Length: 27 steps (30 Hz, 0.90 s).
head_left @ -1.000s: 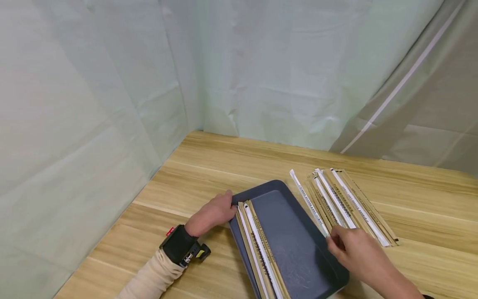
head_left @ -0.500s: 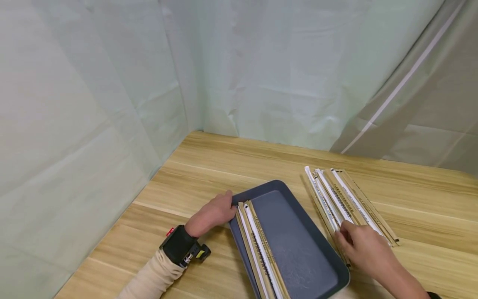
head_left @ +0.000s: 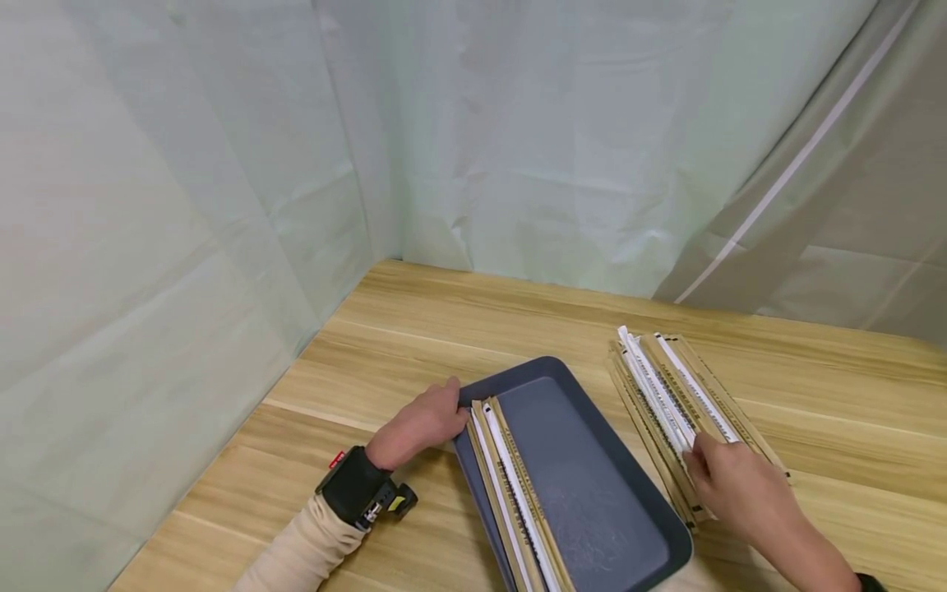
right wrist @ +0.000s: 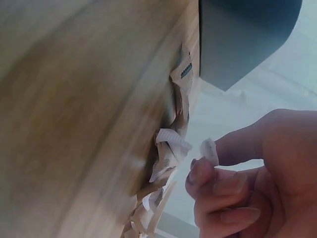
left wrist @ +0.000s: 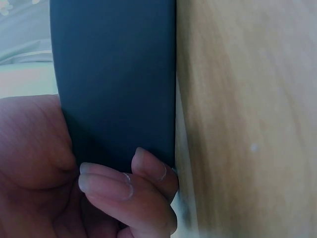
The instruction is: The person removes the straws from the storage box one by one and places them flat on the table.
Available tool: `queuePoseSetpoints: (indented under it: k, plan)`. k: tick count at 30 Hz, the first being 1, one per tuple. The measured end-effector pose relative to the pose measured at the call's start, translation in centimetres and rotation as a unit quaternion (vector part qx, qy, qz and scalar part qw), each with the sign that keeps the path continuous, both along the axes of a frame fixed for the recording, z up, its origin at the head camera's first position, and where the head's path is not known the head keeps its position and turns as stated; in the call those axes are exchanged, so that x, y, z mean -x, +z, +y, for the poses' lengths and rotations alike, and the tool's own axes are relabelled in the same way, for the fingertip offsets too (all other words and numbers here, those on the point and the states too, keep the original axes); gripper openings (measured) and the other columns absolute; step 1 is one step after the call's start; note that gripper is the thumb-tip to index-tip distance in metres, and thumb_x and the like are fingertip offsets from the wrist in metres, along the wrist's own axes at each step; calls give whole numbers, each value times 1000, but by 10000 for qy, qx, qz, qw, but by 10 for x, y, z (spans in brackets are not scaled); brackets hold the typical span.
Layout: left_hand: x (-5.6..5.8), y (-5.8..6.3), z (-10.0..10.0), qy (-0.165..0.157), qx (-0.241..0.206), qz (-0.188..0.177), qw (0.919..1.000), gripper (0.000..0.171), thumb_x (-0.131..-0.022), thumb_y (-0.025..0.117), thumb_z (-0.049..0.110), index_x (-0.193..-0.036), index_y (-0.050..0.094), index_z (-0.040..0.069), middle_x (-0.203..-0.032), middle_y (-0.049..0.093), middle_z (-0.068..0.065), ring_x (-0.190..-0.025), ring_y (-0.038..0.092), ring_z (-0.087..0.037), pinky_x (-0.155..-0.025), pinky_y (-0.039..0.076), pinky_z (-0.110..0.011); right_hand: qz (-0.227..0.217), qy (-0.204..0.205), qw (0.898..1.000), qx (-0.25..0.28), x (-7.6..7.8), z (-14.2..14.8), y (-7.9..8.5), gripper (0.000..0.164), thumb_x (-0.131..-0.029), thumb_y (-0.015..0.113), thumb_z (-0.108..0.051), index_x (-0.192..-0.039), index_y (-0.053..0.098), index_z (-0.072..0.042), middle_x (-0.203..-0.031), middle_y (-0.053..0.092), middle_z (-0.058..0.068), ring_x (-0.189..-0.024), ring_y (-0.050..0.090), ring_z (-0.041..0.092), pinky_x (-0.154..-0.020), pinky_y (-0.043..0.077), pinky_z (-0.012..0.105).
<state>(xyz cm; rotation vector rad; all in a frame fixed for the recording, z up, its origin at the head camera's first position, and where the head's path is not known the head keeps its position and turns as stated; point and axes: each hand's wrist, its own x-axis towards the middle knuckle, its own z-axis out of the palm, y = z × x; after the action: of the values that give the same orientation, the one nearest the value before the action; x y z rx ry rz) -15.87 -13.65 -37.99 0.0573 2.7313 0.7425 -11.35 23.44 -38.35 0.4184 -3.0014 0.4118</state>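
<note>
My left hand point(head_left: 427, 418) grips the far left corner of a dark grey tray point(head_left: 601, 427); in the left wrist view its fingers point(left wrist: 114, 191) curl against the tray's outer wall point(left wrist: 116, 89). Brown and white paper-wrapped straws point(head_left: 510, 485) lie side by side along the tray's left side. To the right of the tray, my right hand point(head_left: 747, 489) pinches the near end of a white paper-wrapped straw point(head_left: 645, 370) between thumb and forefinger. That straw lies along or just above a pile of brown and white wrapped straws point(head_left: 703, 386); contact is hard to tell. Its pinched tip point(right wrist: 209, 151) shows in the right wrist view.
The wooden table point(head_left: 444, 329) carries the tray and the pile. Pale cloth curtains point(head_left: 533, 148) stand behind the table and along its left edge. In the right wrist view, a tray corner point(right wrist: 233, 44) is close to the straw ends.
My right hand has moved right, carrying the white straw from beside the tray's right rim over to the pile. The left hand and the tray have stayed in place.
</note>
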Motion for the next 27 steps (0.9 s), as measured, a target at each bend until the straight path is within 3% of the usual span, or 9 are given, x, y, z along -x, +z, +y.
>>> queuePoseSetpoints:
  k: [10, 18, 24, 27]
  plan:
    - [0, -1, -1, 11, -23, -21, 10000, 28, -94, 51, 10, -117, 47, -6, -73, 50, -11, -59, 49, -19, -49, 36, -29, -26, -74, 9997, -226, 2, 3, 0, 28, -93, 53, -14, -67, 41, -14, -52, 39, -2, -47, 39, 16, -42, 31, 35]
    - [0, -1, 1, 13, -50, -25, 10000, 28, -94, 51, 10, -116, 48, -6, -73, 51, -11, -59, 49, -19, -50, 36, -29, -354, -107, 9982, -471, 2, 8, -1, 34, -93, 56, -21, -64, 40, -16, -52, 37, -2, -49, 38, 14, -43, 30, 33]
    - [-1, 1, 2, -28, -66, 0, 10000, 28, -93, 50, 10, -116, 47, -6, -73, 51, -11, -59, 48, -19, -50, 36, -29, -159, -133, 9986, -480, 1, 3, 6, 32, -92, 58, -20, -66, 40, -16, -51, 38, -2, -47, 39, 15, -41, 30, 34]
    - [0, 0, 1, 10, -51, 7, 10000, 27, -94, 50, 10, -116, 48, -5, -72, 50, -10, -57, 47, -19, -49, 35, -29, -38, 45, 9988, -494, 3, -9, 13, 26, -89, 62, -18, -68, 46, -15, -53, 41, -2, -46, 40, 15, -40, 31, 34]
